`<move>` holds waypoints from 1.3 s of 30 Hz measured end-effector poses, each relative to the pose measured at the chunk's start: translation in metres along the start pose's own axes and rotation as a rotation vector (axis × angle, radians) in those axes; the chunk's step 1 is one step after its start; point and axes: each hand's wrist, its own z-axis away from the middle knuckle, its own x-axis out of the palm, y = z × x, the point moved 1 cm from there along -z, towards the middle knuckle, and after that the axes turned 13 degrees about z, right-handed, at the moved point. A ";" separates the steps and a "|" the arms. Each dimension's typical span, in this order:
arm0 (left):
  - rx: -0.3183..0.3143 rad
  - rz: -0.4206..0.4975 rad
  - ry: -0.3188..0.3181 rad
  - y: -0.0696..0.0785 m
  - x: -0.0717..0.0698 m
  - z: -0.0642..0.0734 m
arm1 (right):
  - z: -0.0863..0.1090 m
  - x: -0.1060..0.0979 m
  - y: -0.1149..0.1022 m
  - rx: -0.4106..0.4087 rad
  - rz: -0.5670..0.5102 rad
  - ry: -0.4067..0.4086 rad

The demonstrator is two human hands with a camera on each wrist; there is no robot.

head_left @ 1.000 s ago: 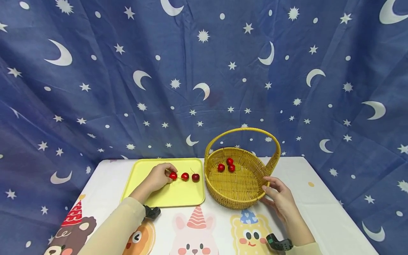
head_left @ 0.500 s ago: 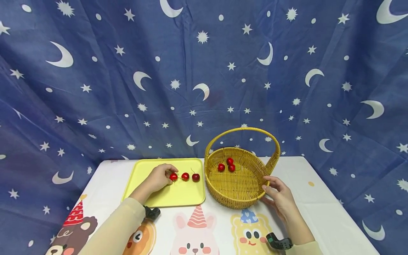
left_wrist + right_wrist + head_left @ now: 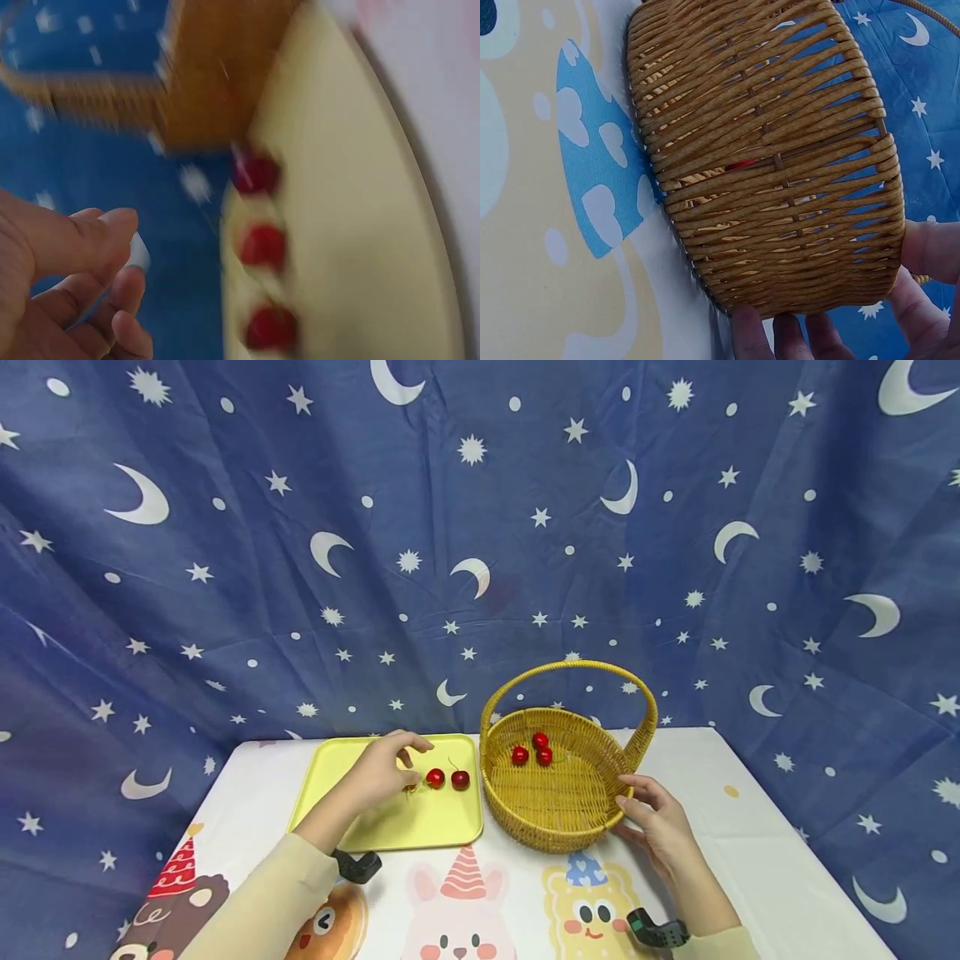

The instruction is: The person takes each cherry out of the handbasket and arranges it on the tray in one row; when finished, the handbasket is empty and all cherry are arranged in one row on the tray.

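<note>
My left hand [image 3: 381,770] hovers over the yellow tray [image 3: 420,831], fingers apart and loosely bent, with nothing between thumb and fingertips. Three red cherries with stems lie in a row on the tray: a dark one [image 3: 461,779], a middle one [image 3: 435,778] and one [image 3: 410,787] partly hidden by the hand. All three show, blurred, in the left wrist view, where the hand [image 3: 67,270] is beside them. My right hand [image 3: 662,827] grips the right side of a woven basket [image 3: 555,841], thumb at the rim and fingers along the outer wall [image 3: 780,225].
Three more cherries [image 3: 541,748] lie inside the basket, toward its back left. A tall arched handle [image 3: 573,665] rises over it. The tray stands close to the basket's left side. Behind the table [image 3: 750,860] hangs a blue curtain [image 3: 480,527] with moons and stars.
My left hand has let go of the leftmost cherry and risen slightly, its fingers spreading; the cherry stays on the tray. My right hand and the basket have not moved.
</note>
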 end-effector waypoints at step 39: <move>-0.111 -0.275 -0.245 0.060 0.171 -0.092 | -0.001 -0.002 -0.002 -0.008 -0.022 -0.020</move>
